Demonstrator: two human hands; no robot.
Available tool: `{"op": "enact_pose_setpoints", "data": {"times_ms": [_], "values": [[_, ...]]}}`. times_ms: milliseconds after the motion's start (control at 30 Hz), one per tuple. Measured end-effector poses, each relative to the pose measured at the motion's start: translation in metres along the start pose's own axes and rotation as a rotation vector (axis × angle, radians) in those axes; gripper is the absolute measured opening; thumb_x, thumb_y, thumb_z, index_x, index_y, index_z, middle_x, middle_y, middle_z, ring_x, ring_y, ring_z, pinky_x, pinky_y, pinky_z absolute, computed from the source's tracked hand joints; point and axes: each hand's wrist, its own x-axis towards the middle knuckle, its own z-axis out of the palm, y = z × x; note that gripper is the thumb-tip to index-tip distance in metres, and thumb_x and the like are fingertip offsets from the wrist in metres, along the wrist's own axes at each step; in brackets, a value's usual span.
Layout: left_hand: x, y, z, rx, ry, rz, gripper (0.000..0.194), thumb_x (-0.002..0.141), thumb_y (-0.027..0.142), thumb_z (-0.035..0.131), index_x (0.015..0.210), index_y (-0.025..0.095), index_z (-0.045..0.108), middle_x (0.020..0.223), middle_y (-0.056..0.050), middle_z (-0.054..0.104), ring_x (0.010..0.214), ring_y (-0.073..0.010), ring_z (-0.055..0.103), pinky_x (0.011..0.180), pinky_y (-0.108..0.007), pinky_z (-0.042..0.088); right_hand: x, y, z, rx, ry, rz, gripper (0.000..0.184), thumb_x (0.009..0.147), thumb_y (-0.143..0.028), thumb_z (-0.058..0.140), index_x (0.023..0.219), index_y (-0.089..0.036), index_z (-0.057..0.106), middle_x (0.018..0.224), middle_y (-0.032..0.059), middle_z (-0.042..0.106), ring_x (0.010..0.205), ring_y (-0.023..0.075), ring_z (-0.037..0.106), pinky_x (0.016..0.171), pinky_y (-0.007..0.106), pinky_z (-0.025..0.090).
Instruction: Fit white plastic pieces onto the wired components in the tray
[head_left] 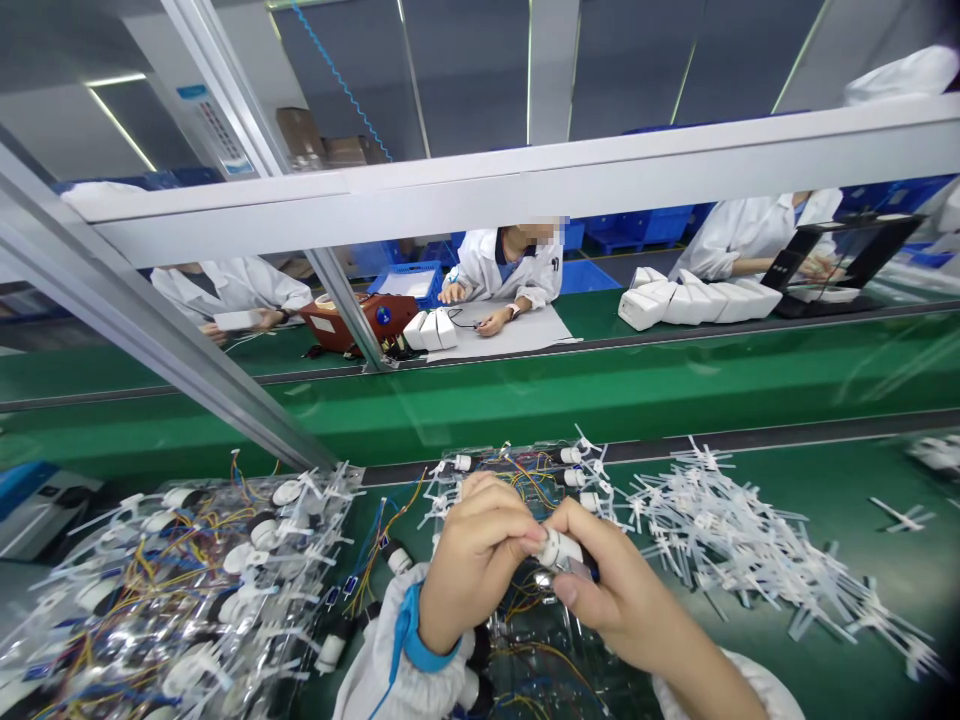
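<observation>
**Both hands pinch a white cylinder (559, 549) over the wiring**

We look down on our left hand (476, 560) and right hand (622, 590), drawn close together at the bottom centre of the view. Neither is spread. The left hand is curled, its fingers (499, 510) pressed together, their tips against the cylinder's near end. The right hand closes on the cylinder from the other side, with its thumb (566, 590) below and its forefinger (581, 520) above. The hands nearly touch, and the cylinder sits in the small gap between them.

Its long axis lies almost level, tilted slightly from upper left down to lower right. The far end points right, where a metal piece (574, 570) and something dark show, too hidden to name.

The hands are above a clear sheet (540, 665) strewn with coloured wires (529, 485), on a green worktop (825, 480). To our left lies a heap of wired white parts (187, 590); to our right, a pile of branched white plastic pieces (750, 550). A blue strap (409, 630) circles our left cuff. Beyond a green belt (525, 400), co-workers (510, 270) in white coats work at the far side.
</observation>
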Motion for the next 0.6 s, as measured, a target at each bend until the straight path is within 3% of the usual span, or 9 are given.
{"op": "enact_pose_setpoints", "data": {"times_ms": [200, 300, 367, 433, 500, 600], "values": [[0.001, 0.003, -0.005, 0.036, -0.013, 0.030, 0.015, 0.100, 0.026, 0.061, 0.089, 0.021, 0.069, 0.079, -0.001, 0.067, 0.080, -0.0158, 0.060, 0.085, -0.037, 0.041, 0.001, -0.002, 0.000, 0.023, -0.003, -0.033, 0.056, 0.095, -0.077, 0.049, 0.094, -0.021, 0.054, 0.067, -0.0057, 0.043, 0.058, 0.0149, 0.038, 0.055, 0.027, 0.024], [-0.003, 0.001, -0.008, 0.080, -0.017, -0.021, 0.009, 0.097, 0.031, 0.066, 0.098, 0.025, 0.073, 0.099, -0.004, 0.068, 0.095, -0.0186, 0.061, 0.090, -0.036, 0.043, -0.001, -0.004, -0.003, 0.029, -0.007, -0.030, 0.054, 0.095, -0.076, 0.051, 0.097, -0.022, 0.055, 0.069, -0.0053, 0.046, 0.059, 0.0151, 0.040, 0.056, 0.027, 0.025], [-0.006, -0.005, -0.007, 0.048, 0.125, -0.118, 0.025, 0.091, 0.036, 0.073, 0.115, 0.028, 0.070, 0.123, -0.008, 0.062, 0.115, -0.0234, 0.057, 0.098, -0.037, 0.043, -0.001, -0.003, -0.005, 0.036, 0.019, -0.025, 0.054, 0.096, -0.075, 0.050, 0.099, -0.022, 0.055, 0.072, -0.0044, 0.048, 0.061, 0.0159, 0.042, 0.057, 0.027, 0.026], [-0.007, -0.011, -0.002, -0.145, 0.316, -0.245, 0.047, 0.086, 0.038, 0.079, 0.128, 0.028, 0.062, 0.129, -0.010, 0.059, 0.120, -0.0248, 0.057, 0.099, -0.037, 0.047, -0.001, -0.001, -0.005, 0.054, 0.048, -0.026, 0.055, 0.096, -0.077, 0.049, 0.100, -0.022, 0.056, 0.074, -0.0037, 0.049, 0.063, 0.0165, 0.042, 0.058, 0.027, 0.027], [-0.006, -0.014, 0.004, -0.423, 0.438, -0.375, 0.052, 0.084, 0.035, 0.081, 0.130, 0.027, 0.057, 0.112, -0.007, 0.064, 0.103, -0.0198, 0.065, 0.089, -0.031, 0.053, -0.001, 0.001, -0.004, 0.072, 0.068, -0.021, 0.056, 0.095, -0.078, 0.048, 0.102, -0.022, 0.056, 0.076, -0.0032, 0.049, 0.064, 0.0170, 0.042, 0.059, 0.028, 0.028], [-0.002, -0.013, 0.010, -0.697, 0.500, -0.520, 0.048, 0.080, 0.030, 0.085, 0.119, 0.022, 0.059, 0.088, -0.001, 0.066, 0.079, -0.0124, 0.065, 0.073, -0.022, 0.053, 0.001, 0.004, -0.001, 0.087, 0.047, -0.014, 0.056, 0.096, -0.076, 0.049, 0.105, -0.022, 0.057, 0.077, -0.0031, 0.049, 0.066, 0.0174, 0.043, 0.060, 0.028, 0.029]]}}
